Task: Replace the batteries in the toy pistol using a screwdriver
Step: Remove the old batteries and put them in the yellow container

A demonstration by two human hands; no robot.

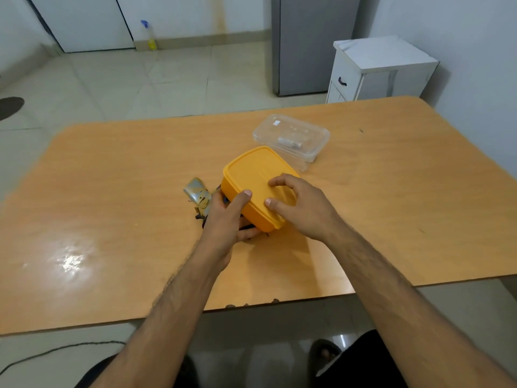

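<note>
A yellow lidded plastic box [256, 175] sits tilted near the middle of the orange table [112, 177]. My left hand [226, 219] grips its near left corner, thumb on the lid and fingers underneath. My right hand [299, 205] rests on the lid's near right part, fingertips curled on its edge. The toy pistol [198, 196], silver with dark parts, lies on the table just left of the box, partly hidden behind my left hand. No screwdriver is visible.
A clear plastic container [292, 138] holding small grey items stands behind the yellow box to the right. A white cabinet [375, 71] and a grey fridge [307, 43] stand beyond the table's far edge. A cable [56, 351] lies on the floor.
</note>
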